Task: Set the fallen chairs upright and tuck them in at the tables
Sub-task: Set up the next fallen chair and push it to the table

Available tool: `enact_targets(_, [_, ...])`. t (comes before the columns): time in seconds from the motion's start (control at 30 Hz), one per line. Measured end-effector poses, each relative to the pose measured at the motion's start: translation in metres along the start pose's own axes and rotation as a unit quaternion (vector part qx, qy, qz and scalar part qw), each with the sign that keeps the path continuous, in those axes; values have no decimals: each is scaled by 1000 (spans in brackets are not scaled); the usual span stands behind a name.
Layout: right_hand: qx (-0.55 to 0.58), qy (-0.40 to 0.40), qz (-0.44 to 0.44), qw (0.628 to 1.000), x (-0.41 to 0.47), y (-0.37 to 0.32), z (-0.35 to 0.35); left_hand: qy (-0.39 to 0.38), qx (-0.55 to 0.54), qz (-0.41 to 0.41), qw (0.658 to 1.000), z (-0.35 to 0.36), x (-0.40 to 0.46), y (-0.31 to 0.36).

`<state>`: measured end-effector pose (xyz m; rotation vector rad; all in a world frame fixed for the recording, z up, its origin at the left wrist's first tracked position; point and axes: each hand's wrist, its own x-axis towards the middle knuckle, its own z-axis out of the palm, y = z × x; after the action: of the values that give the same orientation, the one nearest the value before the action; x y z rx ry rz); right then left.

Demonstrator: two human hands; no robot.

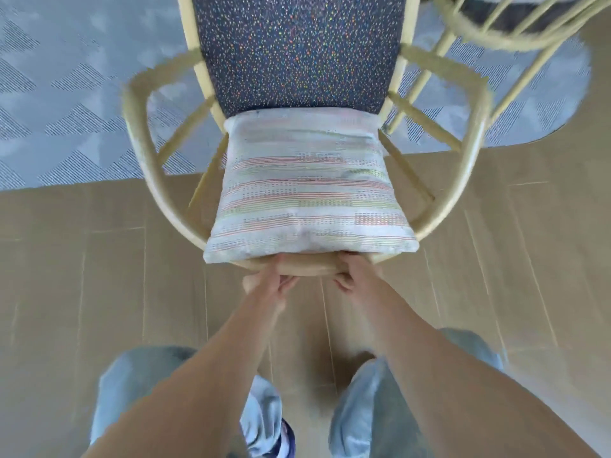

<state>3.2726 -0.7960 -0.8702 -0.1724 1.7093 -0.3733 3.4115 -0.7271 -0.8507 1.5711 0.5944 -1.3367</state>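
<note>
Both the left hand [274, 279] and right hand [352, 276] are gripping the top rail of the wooden chair [142, 153], standing half on the rug [66, 94]; the rigid, probably light frame is offering firm purchase, while the loose cushion [307, 193] is likely to slip.

Bare forearms, no sleeves; light blue jeans [139, 391] (faded), dark blue shoe [287, 434].

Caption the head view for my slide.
Both hands grip the wooden chair's top rail behind a striped cushion.
</note>
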Motion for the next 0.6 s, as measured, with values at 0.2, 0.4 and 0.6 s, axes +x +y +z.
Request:
enact_targets(0.2, [-39, 18, -26, 999, -122, -85, 5, 9, 17, -22, 1000, 25, -106, 86])
enact_targets(0.4, [-97, 36, -81, 991, -188, -174, 42, -9, 53, 5, 999, 71, -153, 179])
enact_targets(0.6, [-124, 39, -98, 987, -212, -261, 87, -33, 79, 26, 996, 122, -164, 253])
